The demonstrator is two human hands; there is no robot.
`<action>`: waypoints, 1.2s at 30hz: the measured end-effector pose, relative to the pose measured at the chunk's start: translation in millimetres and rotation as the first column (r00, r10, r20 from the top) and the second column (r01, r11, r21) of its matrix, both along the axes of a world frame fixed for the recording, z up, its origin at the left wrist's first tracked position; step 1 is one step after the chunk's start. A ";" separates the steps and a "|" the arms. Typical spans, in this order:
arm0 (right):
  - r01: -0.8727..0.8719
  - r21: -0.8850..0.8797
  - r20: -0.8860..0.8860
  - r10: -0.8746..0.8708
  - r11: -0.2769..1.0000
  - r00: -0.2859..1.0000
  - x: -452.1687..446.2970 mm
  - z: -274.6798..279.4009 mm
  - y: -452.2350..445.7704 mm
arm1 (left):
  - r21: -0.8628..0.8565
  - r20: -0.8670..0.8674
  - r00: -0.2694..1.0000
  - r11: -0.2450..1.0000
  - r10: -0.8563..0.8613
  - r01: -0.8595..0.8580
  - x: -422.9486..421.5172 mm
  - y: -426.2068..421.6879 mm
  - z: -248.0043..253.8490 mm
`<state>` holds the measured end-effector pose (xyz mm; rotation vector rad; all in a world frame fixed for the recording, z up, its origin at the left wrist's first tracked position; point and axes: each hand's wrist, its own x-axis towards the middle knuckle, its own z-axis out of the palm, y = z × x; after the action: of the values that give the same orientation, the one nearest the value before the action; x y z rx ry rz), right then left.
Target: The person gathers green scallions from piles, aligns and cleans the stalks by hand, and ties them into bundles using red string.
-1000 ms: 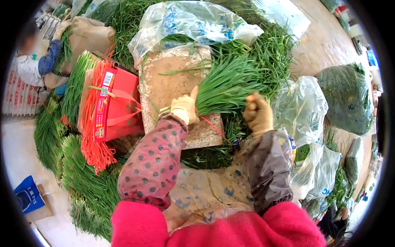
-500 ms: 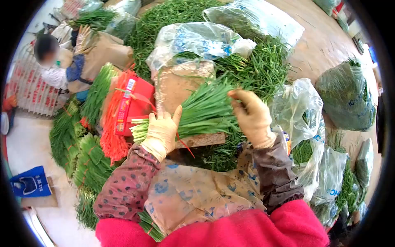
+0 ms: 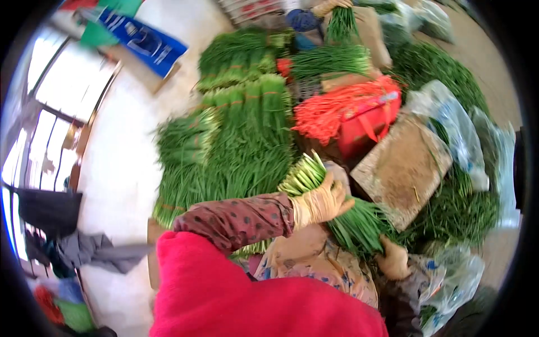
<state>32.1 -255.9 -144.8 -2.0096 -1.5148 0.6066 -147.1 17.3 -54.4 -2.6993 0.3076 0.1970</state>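
Note:
My left hand [image 3: 321, 203], in a pale glove, is closed around a bunch of garlic chives [image 3: 359, 224], near its whitish cut stems. The leaves slant down to the right. At the leaf end my gloved right hand [image 3: 394, 260] is closed on the leaf tips; some of its fingers are hidden. Just beyond the bunch lies a dirt-covered wooden board [image 3: 401, 168] with a few stray leaves on it. A heap of red-orange ties [image 3: 337, 109] sits beside a red bag [image 3: 365, 132], farther away than the bunch.
Rows of banded chive bundles [image 3: 241, 123] cover the floor on the left. Loose chives [image 3: 455, 219] and clear plastic bags [image 3: 455, 281] lie on the right. Across from me, another person's gloved hand [image 3: 331, 7] holds chives. A blue bag [image 3: 143, 42] lies at upper left.
My view has swung left toward the laid-out bundles. The bunch has moved off the board toward my lap, its leaves now pointing down-right. My right hand has come down to the leaf tips.

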 end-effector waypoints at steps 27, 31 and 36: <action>-0.039 -0.181 -0.908 -0.152 0.983 0.392 -63.9 63.6 98.9 | -0.314 0.306 0.717 0.777 0.627 -0.546 -110.8 -9.4 50.4; 0.021 -0.122 -0.840 -0.115 0.992 0.530 -71.9 105.1 118.1 | -0.960 -0.209 0.470 -0.272 0.857 0.069 -121.7 -48.4 18.5; -0.218 0.015 -0.219 0.216 0.976 0.952 -99.5 150.7 156.0 | -0.633 -0.310 0.549 -0.600 0.776 0.489 -88.0 -38.5 -0.9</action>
<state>-67.4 -99.9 5.9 -1.7285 -1.6081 0.8941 -235.1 -21.2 -55.3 1.0318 0.5989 0.8273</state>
